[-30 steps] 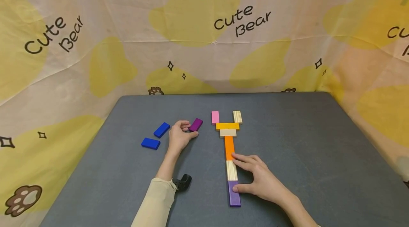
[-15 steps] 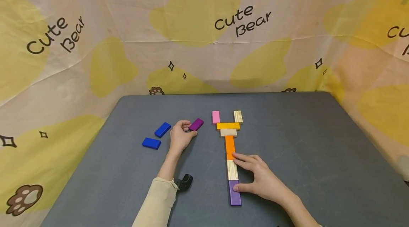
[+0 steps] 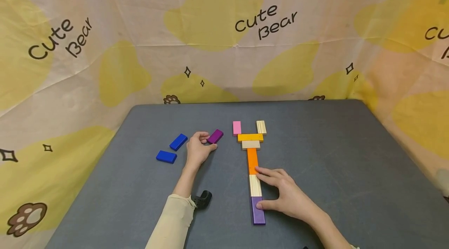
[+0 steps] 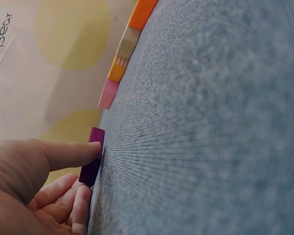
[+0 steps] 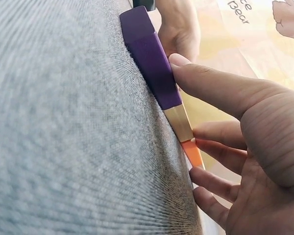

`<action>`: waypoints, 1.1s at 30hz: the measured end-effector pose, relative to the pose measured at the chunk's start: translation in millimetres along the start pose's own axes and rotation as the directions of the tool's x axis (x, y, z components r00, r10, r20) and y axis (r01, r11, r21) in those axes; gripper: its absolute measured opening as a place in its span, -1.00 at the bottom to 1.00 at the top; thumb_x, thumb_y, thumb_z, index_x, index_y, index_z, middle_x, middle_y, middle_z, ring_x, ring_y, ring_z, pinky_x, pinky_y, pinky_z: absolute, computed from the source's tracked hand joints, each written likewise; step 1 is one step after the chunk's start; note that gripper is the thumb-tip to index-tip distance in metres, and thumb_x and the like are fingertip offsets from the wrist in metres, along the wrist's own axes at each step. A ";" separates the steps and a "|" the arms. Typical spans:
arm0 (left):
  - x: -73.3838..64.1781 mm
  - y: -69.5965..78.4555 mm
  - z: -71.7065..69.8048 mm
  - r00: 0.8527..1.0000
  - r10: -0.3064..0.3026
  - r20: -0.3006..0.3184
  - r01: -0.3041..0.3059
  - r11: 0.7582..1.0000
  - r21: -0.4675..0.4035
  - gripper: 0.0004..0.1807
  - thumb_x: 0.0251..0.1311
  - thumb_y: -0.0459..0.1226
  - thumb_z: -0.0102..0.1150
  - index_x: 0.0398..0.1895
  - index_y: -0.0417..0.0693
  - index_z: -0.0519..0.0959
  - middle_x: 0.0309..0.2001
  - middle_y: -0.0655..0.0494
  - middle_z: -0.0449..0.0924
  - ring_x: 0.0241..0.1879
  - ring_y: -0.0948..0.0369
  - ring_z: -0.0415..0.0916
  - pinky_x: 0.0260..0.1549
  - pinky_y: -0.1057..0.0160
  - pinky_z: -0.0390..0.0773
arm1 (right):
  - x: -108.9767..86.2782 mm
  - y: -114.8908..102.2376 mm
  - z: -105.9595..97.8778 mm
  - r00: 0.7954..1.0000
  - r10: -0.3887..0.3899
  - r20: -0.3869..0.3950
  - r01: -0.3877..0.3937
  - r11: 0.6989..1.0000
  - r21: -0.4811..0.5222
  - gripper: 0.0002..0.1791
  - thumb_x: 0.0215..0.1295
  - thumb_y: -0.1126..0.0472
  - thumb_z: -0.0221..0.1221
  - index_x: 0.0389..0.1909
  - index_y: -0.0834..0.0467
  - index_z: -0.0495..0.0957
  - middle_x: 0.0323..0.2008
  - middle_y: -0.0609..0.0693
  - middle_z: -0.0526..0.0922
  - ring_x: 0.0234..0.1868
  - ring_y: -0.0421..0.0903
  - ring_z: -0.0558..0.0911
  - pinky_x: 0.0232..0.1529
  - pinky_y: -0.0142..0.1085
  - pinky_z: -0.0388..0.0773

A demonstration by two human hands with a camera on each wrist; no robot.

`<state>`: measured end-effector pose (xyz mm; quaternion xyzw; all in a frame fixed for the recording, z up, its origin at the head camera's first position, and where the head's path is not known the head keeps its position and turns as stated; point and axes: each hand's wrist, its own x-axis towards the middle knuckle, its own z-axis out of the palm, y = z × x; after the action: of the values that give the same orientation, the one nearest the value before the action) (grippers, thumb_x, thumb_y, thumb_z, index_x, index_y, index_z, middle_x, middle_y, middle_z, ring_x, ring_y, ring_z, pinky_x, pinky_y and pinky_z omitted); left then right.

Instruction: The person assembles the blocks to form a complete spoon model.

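Note:
In the head view my left hand [image 3: 198,151] is at a magenta block [image 3: 215,136] lying on the dark table. The left wrist view has its thumb against the magenta block [image 4: 92,156], with curled fingers at the block's lower end. My right hand [image 3: 285,192] rests along a column of blocks, fingers spread and relaxed. Its thumb touches the purple block [image 3: 258,211] nearest me; the other fingertips are by the pale wood block [image 3: 255,186] and the orange block [image 3: 252,160]. Beyond these lie a pale crosswise block [image 3: 250,145] and a yellow-orange one [image 3: 250,137].
A pink block [image 3: 236,128] and a striped wood block [image 3: 261,127] stand off the column's far end. Two blue blocks [image 3: 178,142] lie left of my left hand. A patterned cloth [image 3: 217,27] hangs behind the table [image 3: 333,143].

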<state>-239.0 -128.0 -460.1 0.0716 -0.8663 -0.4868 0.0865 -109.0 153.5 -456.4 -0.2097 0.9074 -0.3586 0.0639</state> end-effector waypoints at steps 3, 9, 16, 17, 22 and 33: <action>0.0 -0.2 -0.2 1.000 0.004 -0.002 -0.004 1.000 -0.003 -0.49 -0.08 -0.39 0.53 0.00 -0.24 0.58 -0.07 -0.10 0.63 -0.07 0.02 0.53 0.02 0.04 0.41 | 0.2 -0.5 -0.1 1.000 0.009 0.004 -0.009 1.000 -0.002 -0.08 -0.07 -0.29 0.44 0.33 0.04 0.48 0.37 -0.26 0.32 0.19 -0.13 0.29 0.18 0.07 0.34; -1.6 -0.5 -0.6 1.000 0.003 0.003 -0.003 1.000 -0.009 -0.49 -0.08 -0.38 0.54 0.00 -0.24 0.58 -0.08 -0.10 0.63 -0.07 0.01 0.52 0.01 0.02 0.41 | 0.7 -1.0 0.1 1.000 0.012 0.011 -0.013 1.000 0.001 -0.07 -0.07 -0.31 0.44 0.33 0.05 0.48 0.37 -0.24 0.33 0.19 -0.12 0.29 0.18 0.08 0.33; -1.8 -1.5 -1.1 1.000 0.023 -0.010 -0.023 1.000 -0.020 -0.53 -0.03 -0.37 0.52 -0.01 -0.25 0.59 -0.10 -0.11 0.64 -0.08 0.01 0.54 0.02 0.01 0.38 | 0.3 -0.1 -0.1 1.000 -0.010 0.005 0.010 1.000 0.010 -0.07 -0.06 -0.30 0.44 0.33 0.06 0.47 0.37 -0.24 0.32 0.19 -0.13 0.29 0.17 0.08 0.33; -1.7 -1.5 -1.3 1.000 0.029 -0.011 -0.029 0.999 -0.019 -0.53 -0.03 -0.37 0.51 -0.01 -0.25 0.59 -0.10 -0.11 0.64 -0.08 0.01 0.54 0.02 0.00 0.39 | 0.1 0.2 -0.2 1.000 -0.016 0.002 0.016 1.000 0.011 -0.07 -0.06 -0.30 0.44 0.33 0.06 0.47 0.37 -0.24 0.32 0.19 -0.14 0.28 0.17 0.08 0.33; -0.8 -2.0 -2.2 0.999 0.038 -0.010 -0.038 0.999 -0.027 -0.56 0.03 -0.36 0.48 0.00 -0.26 0.59 -0.10 -0.14 0.64 -0.09 0.00 0.55 -0.02 0.02 0.44 | -0.7 1.8 -0.6 0.999 -0.040 -0.008 0.040 0.999 0.017 -0.07 -0.04 -0.29 0.43 0.34 0.07 0.46 0.38 -0.23 0.31 0.20 -0.14 0.28 0.18 0.08 0.32; 3.1 -5.9 -5.0 0.999 0.043 0.029 -0.042 0.999 -0.028 -0.60 0.12 -0.31 0.43 0.03 -0.23 0.60 -0.08 -0.09 0.65 -0.12 0.05 0.55 -0.11 0.06 0.50 | -0.5 1.8 -0.1 0.999 -0.034 -0.004 0.034 0.999 0.010 -0.07 -0.04 -0.31 0.42 0.34 0.06 0.46 0.38 -0.24 0.31 0.20 -0.13 0.28 0.17 0.08 0.33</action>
<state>-240.7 -135.9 -462.4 0.0445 -0.8619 -0.4979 0.0849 -109.1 155.0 -457.6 -0.2240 0.9020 -0.3646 0.0572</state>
